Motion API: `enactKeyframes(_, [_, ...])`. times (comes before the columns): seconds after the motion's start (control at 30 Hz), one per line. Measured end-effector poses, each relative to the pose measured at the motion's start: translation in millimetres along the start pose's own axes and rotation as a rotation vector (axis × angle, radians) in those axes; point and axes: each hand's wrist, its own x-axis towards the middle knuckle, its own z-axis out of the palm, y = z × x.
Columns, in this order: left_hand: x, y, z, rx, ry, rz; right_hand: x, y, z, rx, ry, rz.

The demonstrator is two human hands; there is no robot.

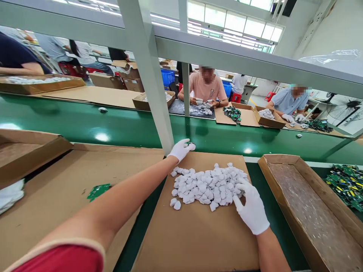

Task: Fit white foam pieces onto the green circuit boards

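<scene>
My left hand (180,150), in a white glove, reaches forward to the edge of the green conveyor. Its fingers are curled around a small white-and-dark piece (191,145), whose exact kind is too small to make out. Below it, many small white plastic pieces (208,185) lie heaped on a cardboard sheet (198,236). At the heap's right edge is my right hand (252,207), also gloved in white. Its thumb and forefinger are apart, with the fingertips against the white pieces; no piece is clearly gripped.
A grey metal post (150,75) rises beside my left hand. Beyond it runs the green conveyor (127,128). Shallow cardboard trays (279,196) and green circuit boards (346,185) lie to the right. A green board (98,192) lies left. Several co-workers sit across the conveyor.
</scene>
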Motion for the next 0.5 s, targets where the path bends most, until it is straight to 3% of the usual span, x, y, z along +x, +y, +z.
enactKeyframes(0.1, [23.8,-3.3,10.2,0.104,0.004,-0.007,-4.3,5.8,4.1,0.048,-0.003,0.019])
enactKeyframes(0.27, [42.9,-6.6,5.9,0.31,0.035,-0.029,-6.9,13.6,7.1,0.032,0.053,0.022])
enactKeyframes(0.4, [23.2,-4.8,1.9,0.425,0.045,0.055,-4.1,13.9,4.6,0.1,-0.043,0.094])
enactKeyframes(0.5, [-2.1,-5.5,-7.3,0.472,0.003,0.148,-1.4,14.1,3.9,0.17,-0.095,0.325])
